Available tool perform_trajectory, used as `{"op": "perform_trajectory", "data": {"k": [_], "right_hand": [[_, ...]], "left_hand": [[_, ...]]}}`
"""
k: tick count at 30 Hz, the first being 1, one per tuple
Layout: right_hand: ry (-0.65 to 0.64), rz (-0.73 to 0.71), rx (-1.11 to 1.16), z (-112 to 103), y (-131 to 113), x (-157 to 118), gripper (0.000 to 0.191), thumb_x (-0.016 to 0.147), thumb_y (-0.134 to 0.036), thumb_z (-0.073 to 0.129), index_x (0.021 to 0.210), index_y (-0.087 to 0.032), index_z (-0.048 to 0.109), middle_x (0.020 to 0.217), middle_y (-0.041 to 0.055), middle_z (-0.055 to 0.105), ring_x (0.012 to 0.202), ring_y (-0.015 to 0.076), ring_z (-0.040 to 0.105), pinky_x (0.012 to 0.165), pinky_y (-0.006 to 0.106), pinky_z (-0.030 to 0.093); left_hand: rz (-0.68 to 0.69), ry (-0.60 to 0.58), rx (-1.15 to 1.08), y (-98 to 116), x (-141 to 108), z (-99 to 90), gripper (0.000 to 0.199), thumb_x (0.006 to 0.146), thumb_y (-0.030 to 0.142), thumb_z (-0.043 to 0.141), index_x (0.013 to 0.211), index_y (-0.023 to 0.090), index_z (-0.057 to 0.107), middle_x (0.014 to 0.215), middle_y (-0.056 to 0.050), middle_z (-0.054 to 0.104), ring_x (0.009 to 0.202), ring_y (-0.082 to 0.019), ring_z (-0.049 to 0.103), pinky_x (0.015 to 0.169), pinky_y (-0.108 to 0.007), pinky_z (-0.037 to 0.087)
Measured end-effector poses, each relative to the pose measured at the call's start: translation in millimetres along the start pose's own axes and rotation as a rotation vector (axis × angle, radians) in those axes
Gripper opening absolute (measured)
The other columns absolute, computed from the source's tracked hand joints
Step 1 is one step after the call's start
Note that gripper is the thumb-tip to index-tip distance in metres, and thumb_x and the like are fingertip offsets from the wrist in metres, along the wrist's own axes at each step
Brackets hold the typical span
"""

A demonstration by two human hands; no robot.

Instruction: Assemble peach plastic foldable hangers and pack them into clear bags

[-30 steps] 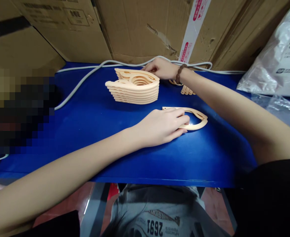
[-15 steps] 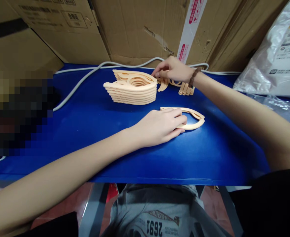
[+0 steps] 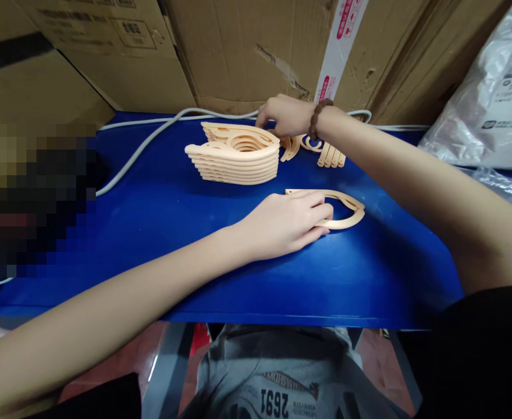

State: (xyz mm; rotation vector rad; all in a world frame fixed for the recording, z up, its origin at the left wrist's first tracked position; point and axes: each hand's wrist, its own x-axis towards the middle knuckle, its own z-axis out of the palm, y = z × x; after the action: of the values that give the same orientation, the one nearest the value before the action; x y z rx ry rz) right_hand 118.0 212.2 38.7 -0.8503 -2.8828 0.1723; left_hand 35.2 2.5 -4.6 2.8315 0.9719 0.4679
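My left hand (image 3: 288, 226) lies over a beige plastic folding hanger (image 3: 352, 218) on the blue tabletop, its fingers wrapped round the near bar. The hanger's pointed end sticks out to the right. Farther back, my right hand (image 3: 284, 115) reaches down behind the right end of a neat stack of folded beige hangers (image 3: 234, 160). Its fingers are curled, and the stack hides the tips and whatever they hold. Below that wrist lie curved beige hanger pieces (image 3: 290, 148), a ring-shaped piece (image 3: 312, 144) and a row of several short beige bars (image 3: 331, 156).
A white cable (image 3: 145, 145) runs along the back of the blue table (image 3: 221, 285). Cardboard boxes (image 3: 230, 58) stand behind it. At the right is a white plastic parcel bag (image 3: 478, 110). A blurred-out dark patch (image 3: 33, 203) covers the left side.
My right hand has moved left, from the loose pieces to behind the stack's right end. My left hand stays on the hanger; the whole view has shifted slightly.
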Motion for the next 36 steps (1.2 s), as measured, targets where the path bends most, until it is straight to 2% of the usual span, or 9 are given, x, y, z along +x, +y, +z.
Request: {"op": "perform_trajectory", "data": {"k": [3, 9, 13, 17, 21, 25, 29, 32, 36], "right_hand": [[-0.204, -0.026, -0.104, -1.8, -2.0, 3.7, 0.041, 0.098, -0.039, 0.065, 0.133, -0.017, 0.061, 0.133, 0.0107, 0.062, 0.112, 0.0246, 0.065, 0.093, 0.046, 0.057], [-0.275, 0.050, -0.088, -1.5, 4.6, 13.2, 0.041, 0.099, -0.039, 0.064, 0.133, -0.016, 0.061, 0.132, 0.0100, 0.063, 0.112, 0.0249, 0.064, 0.094, 0.047, 0.057], [-0.237, 0.113, 0.055, -6.2, 13.1, 17.0, 0.045, 0.098, -0.043, 0.064, 0.133, -0.014, 0.061, 0.131, 0.0091, 0.063, 0.113, 0.0249, 0.064, 0.095, 0.044, 0.056], [-0.024, 0.222, 0.244, -26.9, 13.5, 5.5, 0.041, 0.099, -0.039, 0.064, 0.131, -0.014, 0.061, 0.130, 0.0098, 0.064, 0.110, 0.0240, 0.065, 0.093, 0.045, 0.057], [0.304, 0.316, 0.456, -48.6, 5.1, -35.6, 0.041, 0.085, -0.001, 0.074, 0.124, -0.001, 0.061, 0.100, -0.0002, 0.067, 0.091, 0.0096, 0.065, 0.086, 0.026, 0.053], [0.473, 0.387, 0.702, -46.7, -5.8, -96.4, 0.028, 0.082, -0.003, 0.077, 0.108, -0.004, 0.066, 0.081, -0.0051, 0.067, 0.073, 0.0067, 0.064, 0.066, 0.020, 0.051], [0.456, 0.449, 0.898, -32.9, -20.2, -147.6, 0.019, 0.079, -0.002, 0.079, 0.093, -0.010, 0.070, 0.076, -0.0003, 0.074, 0.070, 0.0077, 0.067, 0.062, 0.018, 0.051], [0.374, 0.450, 1.014, -25.3, -35.5, -172.4, 0.019, 0.075, -0.010, 0.084, 0.090, -0.013, 0.072, 0.076, -0.0005, 0.075, 0.068, 0.0080, 0.067, 0.063, 0.019, 0.052], [0.267, 0.375, 1.116, -12.7, -57.3, -188.8, 0.032, 0.067, -0.026, 0.093, 0.086, -0.016, 0.069, 0.077, -0.0004, 0.074, 0.071, 0.0117, 0.070, 0.071, 0.024, 0.056]], "left_hand": [[0.006, 0.020, -0.062, -0.4, 0.3, 0.7, 0.020, 0.107, 0.028, 0.048, 0.111, 0.017, 0.064, 0.115, -0.005, 0.067, 0.106, -0.021, 0.062, 0.074, -0.031, 0.048], [0.059, 0.079, -0.250, -1.4, 2.1, 6.5, 0.019, 0.097, 0.011, 0.051, 0.111, 0.012, 0.064, 0.114, -0.009, 0.067, 0.102, -0.023, 0.057, 0.090, -0.037, 0.049], [0.079, 0.085, -0.288, -2.4, 1.9, 9.0, 0.027, 0.094, 0.007, 0.050, 0.117, 0.012, 0.064, 0.119, -0.010, 0.068, 0.106, -0.025, 0.059, 0.094, -0.039, 0.049], [0.104, 0.096, -0.339, -4.1, 1.5, 9.3, 0.032, 0.094, 0.005, 0.049, 0.121, 0.013, 0.063, 0.121, -0.010, 0.069, 0.113, -0.024, 0.062, 0.103, -0.040, 0.047], [0.127, 0.101, -0.356, -5.9, 3.5, 13.2, 0.032, 0.099, 0.004, 0.045, 0.125, 0.015, 0.060, 0.128, -0.010, 0.068, 0.124, -0.022, 0.060, 0.108, -0.040, 0.047], [0.129, 0.111, -0.301, -2.7, 7.6, 15.7, 0.031, 0.102, 0.006, 0.044, 0.127, 0.016, 0.060, 0.131, -0.010, 0.067, 0.127, -0.022, 0.059, 0.107, -0.040, 0.048], [0.118, 0.222, -0.133, 4.3, 10.3, 0.8, 0.026, 0.103, 0.012, 0.047, 0.124, 0.015, 0.062, 0.129, -0.011, 0.067, 0.120, -0.026, 0.061, 0.101, -0.043, 0.051], [-0.001, 0.383, -0.032, 6.2, 11.8, -20.1, 0.026, 0.104, 0.013, 0.044, 0.121, 0.019, 0.063, 0.128, -0.008, 0.067, 0.124, -0.026, 0.059, 0.108, -0.047, 0.047], [-0.080, 0.334, 0.048, 1.1, 13.1, -38.6, 0.029, 0.103, 0.027, 0.052, 0.130, 0.019, 0.059, 0.133, -0.011, 0.065, 0.125, -0.032, 0.059, 0.107, -0.051, 0.045]]}}
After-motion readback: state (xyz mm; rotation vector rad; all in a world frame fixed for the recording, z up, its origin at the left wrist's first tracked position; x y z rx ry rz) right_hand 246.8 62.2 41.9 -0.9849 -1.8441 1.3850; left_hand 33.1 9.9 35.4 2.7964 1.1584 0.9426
